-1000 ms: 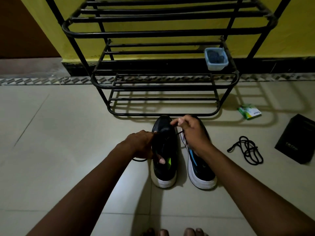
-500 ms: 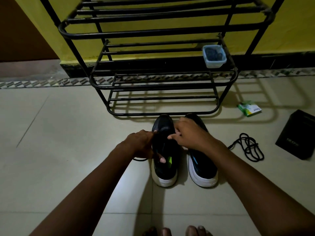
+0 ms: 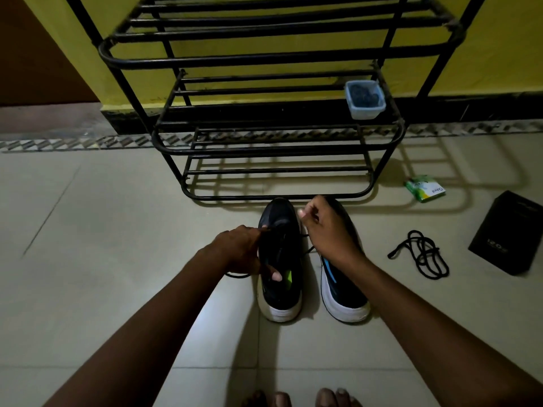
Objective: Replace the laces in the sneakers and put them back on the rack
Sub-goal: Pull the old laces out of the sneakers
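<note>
The left hand (image 3: 239, 249) grips the left sneaker (image 3: 282, 289), and the right hand (image 3: 330, 233) pinches the lace (image 3: 308, 250) end. If the right hand pulls too hard, the lace may slip out of its eyelet.

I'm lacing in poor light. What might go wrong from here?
1. The lace is dark against the dark left sneaker; in this dim light an eyelet may be skipped.
2. The right hand pinches the lace and the left hand grips it at the sneaker; an uneven pull may leave unequal ends.
3. The spare lace, coiled on the floor near the right arm, may snag.
</note>
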The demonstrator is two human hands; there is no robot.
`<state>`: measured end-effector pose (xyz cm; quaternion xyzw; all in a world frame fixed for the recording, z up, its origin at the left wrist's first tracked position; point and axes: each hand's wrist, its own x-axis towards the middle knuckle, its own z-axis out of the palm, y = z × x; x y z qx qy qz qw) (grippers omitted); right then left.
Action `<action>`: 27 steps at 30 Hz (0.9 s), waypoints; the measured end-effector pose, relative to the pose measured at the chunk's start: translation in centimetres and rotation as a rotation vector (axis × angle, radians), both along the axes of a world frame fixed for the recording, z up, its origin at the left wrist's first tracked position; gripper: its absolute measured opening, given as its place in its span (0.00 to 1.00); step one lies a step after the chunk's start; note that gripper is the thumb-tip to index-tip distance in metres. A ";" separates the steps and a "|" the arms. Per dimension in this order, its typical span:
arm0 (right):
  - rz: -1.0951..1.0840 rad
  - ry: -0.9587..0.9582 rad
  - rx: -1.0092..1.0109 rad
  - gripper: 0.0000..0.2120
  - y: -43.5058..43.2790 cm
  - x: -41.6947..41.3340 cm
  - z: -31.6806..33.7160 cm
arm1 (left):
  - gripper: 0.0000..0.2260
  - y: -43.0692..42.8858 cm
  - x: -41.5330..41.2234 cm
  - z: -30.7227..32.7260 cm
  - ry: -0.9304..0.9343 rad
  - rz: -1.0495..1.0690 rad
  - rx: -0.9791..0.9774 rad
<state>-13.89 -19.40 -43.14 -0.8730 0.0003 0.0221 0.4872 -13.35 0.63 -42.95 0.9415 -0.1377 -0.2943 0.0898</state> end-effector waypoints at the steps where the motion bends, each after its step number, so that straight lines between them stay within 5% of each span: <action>1: 0.015 -0.011 -0.045 0.08 0.0 -0.3 -0.2 | 0.49 0.0 0.0 0.0 -0.005 -0.006 -0.003; 7: 0.084 -0.026 -0.248 0.06 1.9 -3.6 -2.3 | 0.46 0.6 0.3 -0.8 -0.014 0.019 -0.063; 12: 0.056 -0.061 -0.315 0.16 3.1 -5.7 -3.0 | 0.18 0.6 -0.1 -1.7 -0.136 0.215 -0.438; 14: 0.048 -0.050 -0.343 0.19 3.4 -6.0 -3.7 | 0.15 0.0 -0.4 -2.0 -0.233 0.241 -0.511; 19: 0.034 -0.159 -0.481 0.22 3.9 -6.4 -6.2 | 0.20 -1.5 -1.1 -2.1 -0.341 0.181 -0.412; 27: -0.059 -0.206 -0.397 0.20 4.3 -7.1 -6.6 | 0.08 -2.6 -1.0 -3.5 -0.558 0.211 -0.343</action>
